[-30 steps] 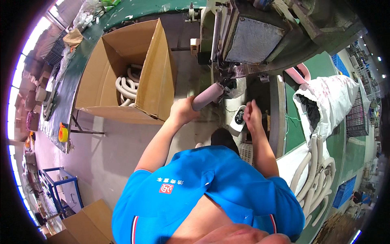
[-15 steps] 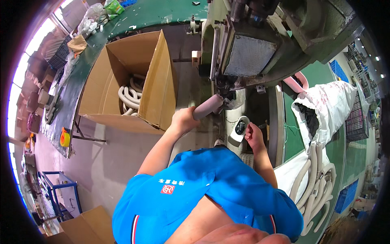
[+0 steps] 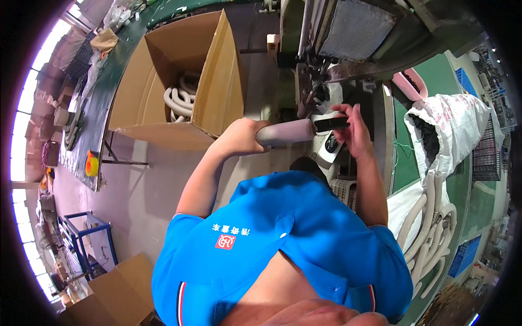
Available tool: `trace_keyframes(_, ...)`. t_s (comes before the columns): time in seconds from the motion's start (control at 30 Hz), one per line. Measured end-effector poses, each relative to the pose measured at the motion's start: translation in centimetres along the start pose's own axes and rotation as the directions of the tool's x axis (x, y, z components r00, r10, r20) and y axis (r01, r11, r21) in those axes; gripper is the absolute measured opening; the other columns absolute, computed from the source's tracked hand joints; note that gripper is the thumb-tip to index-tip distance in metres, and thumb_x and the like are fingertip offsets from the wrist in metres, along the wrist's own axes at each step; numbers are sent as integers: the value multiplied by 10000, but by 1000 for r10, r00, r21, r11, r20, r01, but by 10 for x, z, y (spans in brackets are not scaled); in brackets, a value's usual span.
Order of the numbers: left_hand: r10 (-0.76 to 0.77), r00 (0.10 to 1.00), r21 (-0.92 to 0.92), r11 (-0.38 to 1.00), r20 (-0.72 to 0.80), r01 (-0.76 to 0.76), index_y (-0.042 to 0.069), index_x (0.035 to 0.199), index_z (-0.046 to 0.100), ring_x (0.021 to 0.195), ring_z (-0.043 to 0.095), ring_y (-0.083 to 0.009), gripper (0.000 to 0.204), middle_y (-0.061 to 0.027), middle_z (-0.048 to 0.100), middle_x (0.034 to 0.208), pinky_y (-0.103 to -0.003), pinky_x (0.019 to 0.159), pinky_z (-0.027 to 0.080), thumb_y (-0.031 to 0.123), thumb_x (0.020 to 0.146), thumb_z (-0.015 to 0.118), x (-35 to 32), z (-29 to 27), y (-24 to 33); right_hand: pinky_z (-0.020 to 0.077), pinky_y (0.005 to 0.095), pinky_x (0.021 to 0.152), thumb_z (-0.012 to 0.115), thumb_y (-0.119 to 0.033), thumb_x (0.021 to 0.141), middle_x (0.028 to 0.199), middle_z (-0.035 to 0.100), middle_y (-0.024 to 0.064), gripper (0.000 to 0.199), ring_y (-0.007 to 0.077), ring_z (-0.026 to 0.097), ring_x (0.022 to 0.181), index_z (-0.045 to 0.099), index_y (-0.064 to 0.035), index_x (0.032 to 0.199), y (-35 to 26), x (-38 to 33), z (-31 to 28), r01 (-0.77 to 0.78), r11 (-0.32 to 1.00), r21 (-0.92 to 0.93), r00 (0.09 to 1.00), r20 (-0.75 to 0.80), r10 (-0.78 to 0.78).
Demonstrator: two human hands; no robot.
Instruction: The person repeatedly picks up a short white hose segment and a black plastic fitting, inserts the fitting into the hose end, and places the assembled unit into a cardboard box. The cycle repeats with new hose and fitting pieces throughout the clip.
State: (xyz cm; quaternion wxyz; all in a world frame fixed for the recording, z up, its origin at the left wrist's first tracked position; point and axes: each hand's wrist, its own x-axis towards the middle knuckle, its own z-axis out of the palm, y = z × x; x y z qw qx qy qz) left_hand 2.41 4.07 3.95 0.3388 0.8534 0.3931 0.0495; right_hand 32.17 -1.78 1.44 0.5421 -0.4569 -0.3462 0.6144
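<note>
My left hand (image 3: 243,137) is wrapped round the near end of a thick grey foam-covered tube (image 3: 286,132), held nearly level in front of my chest. A black plastic piece (image 3: 330,124) sticks out of the tube's right end. Around the outer end of that piece are the fingers of my right hand (image 3: 356,130), with some fingertips hidden behind it. Just beyond the tube stands a metal machine (image 3: 356,32), its lower tooling (image 3: 311,89) apart from the tube. Below the right hand, a white scoop-shaped container (image 3: 326,155) holds small black parts.
An open cardboard box (image 3: 228,81) with pale curved tubes (image 3: 179,103) stands at left, beside a green-topped table (image 3: 103,114). On the right-hand bench lie a white sack (image 3: 448,127) of black parts, a pink bin (image 3: 405,87) and a bundle of pale tubes (image 3: 429,239).
The grey tube has come away from the machine's tooling and swung toward level. My right hand has risen from beside the white container to the black piece at its end.
</note>
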Motion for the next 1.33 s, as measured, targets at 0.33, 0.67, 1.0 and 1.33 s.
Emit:
trace_keyframes(0.33, 237, 869, 359, 930, -434, -75, 137, 820, 555, 687, 607, -268, 268, -45, 587, 707, -382, 577, 471, 185, 589, 682, -20, -2, 2, 279, 304, 434, 443, -354, 967, 487, 320, -11, 543, 61, 302, 496, 399, -1, 558, -13, -6, 36, 213, 654, -726, 977, 137, -166)
trace_keyframes(0.67, 305, 822, 360, 924, -481, -132, 133, 770, 556, 647, 588, -284, 278, -49, 552, 653, -382, 553, 460, 135, 535, 705, -12, -42, 55, 310, 216, 451, 411, -377, 973, 543, 448, -24, 461, 51, 411, 484, 505, -69, 642, 1, -31, 51, 65, 955, -290, 998, 7, -66)
trace_keyframes(1.0, 181, 912, 484, 875, -368, 22, 148, 764, 564, 649, 582, -285, 216, -58, 527, 644, -393, 561, 465, 165, 581, 677, -24, -34, 76, 310, 218, 464, 391, -389, 974, 535, 457, -12, 479, 56, 412, 490, 497, -74, 630, 15, -33, 33, 104, 953, -286, 989, 134, -68)
trace_keyframes(1.33, 478, 587, 752, 495, -653, 435, 111, 839, 624, 608, 556, -201, 233, -29, 516, 666, -331, 536, 431, 130, 611, 666, -90, -97, 111, 309, 191, 543, 370, -414, 972, 663, 421, -1, 397, 53, 381, 606, 446, -25, 1010, 19, 14, 57, 230, 971, -67, 918, 345, -194)
